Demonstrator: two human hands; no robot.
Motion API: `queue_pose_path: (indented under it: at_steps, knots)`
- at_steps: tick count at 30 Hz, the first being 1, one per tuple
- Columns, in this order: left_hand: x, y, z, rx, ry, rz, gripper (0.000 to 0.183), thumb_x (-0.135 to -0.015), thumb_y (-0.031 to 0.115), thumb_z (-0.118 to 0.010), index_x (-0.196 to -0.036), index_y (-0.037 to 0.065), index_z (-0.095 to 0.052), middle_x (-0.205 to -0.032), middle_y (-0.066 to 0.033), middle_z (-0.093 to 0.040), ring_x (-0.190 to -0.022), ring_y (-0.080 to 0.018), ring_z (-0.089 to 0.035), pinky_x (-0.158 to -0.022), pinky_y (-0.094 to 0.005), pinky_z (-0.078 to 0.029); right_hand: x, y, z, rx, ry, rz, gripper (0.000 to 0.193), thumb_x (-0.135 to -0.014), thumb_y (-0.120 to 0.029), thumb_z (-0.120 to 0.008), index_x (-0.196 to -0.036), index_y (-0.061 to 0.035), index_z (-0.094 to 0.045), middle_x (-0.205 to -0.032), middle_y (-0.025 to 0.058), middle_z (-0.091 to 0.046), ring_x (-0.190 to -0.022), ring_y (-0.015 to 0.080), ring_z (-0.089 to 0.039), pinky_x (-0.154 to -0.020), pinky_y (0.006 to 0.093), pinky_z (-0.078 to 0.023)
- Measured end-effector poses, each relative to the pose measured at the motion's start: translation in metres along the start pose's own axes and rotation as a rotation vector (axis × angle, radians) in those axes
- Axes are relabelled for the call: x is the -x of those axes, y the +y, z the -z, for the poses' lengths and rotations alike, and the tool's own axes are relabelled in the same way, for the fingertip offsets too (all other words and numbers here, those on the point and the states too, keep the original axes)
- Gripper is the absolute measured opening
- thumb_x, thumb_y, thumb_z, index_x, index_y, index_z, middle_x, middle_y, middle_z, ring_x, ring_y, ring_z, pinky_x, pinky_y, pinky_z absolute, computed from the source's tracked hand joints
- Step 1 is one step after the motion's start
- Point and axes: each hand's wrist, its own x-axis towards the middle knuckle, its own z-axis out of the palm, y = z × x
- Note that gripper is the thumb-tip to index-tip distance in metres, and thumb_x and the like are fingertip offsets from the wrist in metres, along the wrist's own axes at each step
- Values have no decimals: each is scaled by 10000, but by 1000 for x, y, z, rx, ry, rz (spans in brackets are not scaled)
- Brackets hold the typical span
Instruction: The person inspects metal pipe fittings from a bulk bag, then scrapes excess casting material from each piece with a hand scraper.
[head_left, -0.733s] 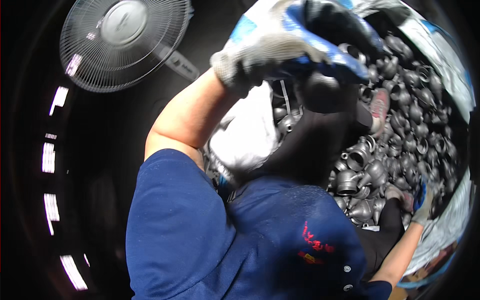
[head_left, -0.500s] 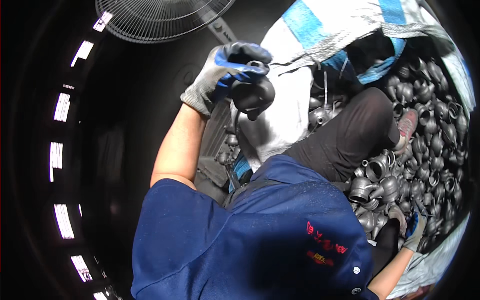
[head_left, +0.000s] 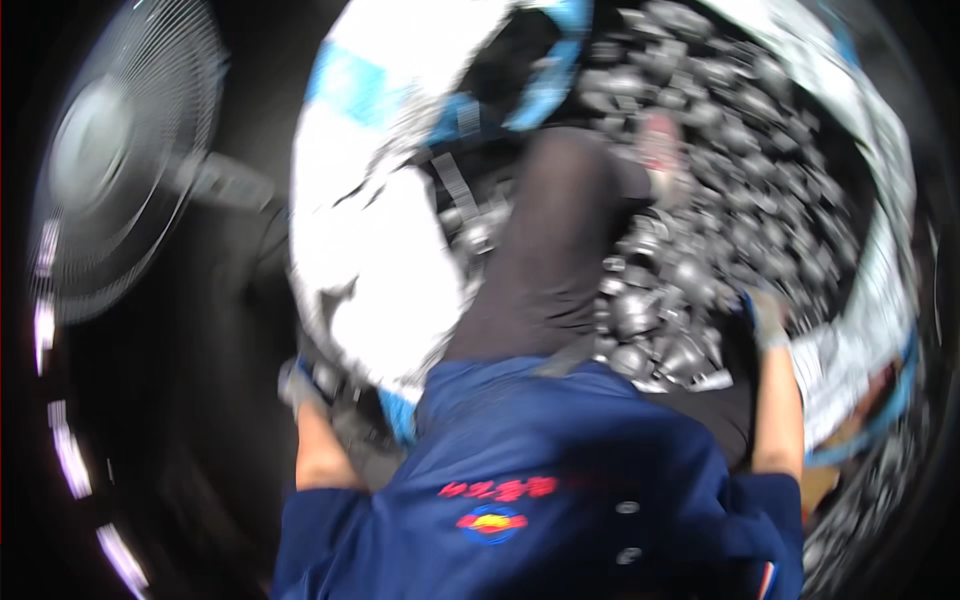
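My left hand (head_left: 298,385), in a grey and blue glove, is low at the left, outside the white woven bag. A few dark grey round parts (head_left: 340,388) lie beside it. Motion smears its fingers, so whether anything is in them does not show. Over on the right, my right hand (head_left: 768,318), gloved the same way, reaches down to the near side of a heap of dark grey, bulb-shaped fittings with short necks (head_left: 690,285). Its fingers are blurred and partly hidden among the fittings.
The big white bag with blue bands (head_left: 390,290) lies open around the heap. My bent leg (head_left: 540,240) crosses its opening, and a reddish shoe (head_left: 660,150) rests on the fittings. A standing fan (head_left: 95,150) is at the far left. More fittings (head_left: 870,510) lie at the lower right.
My left hand has dropped from up front, where it held a bulb-shaped fitting, to beside the bag. My right hand stays at the heap. The whole view has swung and blurred.
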Motion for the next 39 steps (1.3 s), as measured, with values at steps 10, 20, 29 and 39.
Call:
queue_pose_path:
  at_steps: [10, 20, 29, 39]
  knots:
    - [-56, 25, -34, -1169, 170, -482, 296, -931, 291, -553, -1081, 66, -674, -1019, -80, -688, -871, -197, -652, -775, -350, -517, 9, -45, -8, -170, 338, -46, 275, -874, -262, -640, -1056, -65, -696, -828, 123, -697, -729, 222, -655, -653, 360, -497]
    - [254, 279, -268, 407, -867, -1189, 290, -985, 120, -519, -1224, -40, -559, -1252, -177, -586, -999, -252, -647, -861, -341, -542, -5, -44, 22, -836, 290, -66, 227, -931, -161, -571, -1071, -35, -698, -786, 58, -695, -559, 77, -589, -482, 240, -451]
    - [467, 244, -442, 127, -1849, -557, 249, -896, 26, -642, -1140, -23, -646, -1090, -60, -662, -970, -101, -606, -856, -239, -484, -87, 70, 8, -468, 508, -630, 368, -731, -354, -708, -846, -4, -703, -831, 221, -689, -766, 357, -671, -698, 406, -527]
    - [447, 203, -474, -53, -1758, -303, 335, -922, 110, -616, -1217, -42, -568, -1129, -93, -634, -993, -151, -621, -891, -279, -495, -135, 58, 9, -102, 620, -641, 454, -764, -337, -727, -1065, -4, -660, -1022, 224, -678, -975, 391, -648, -853, 428, -517]
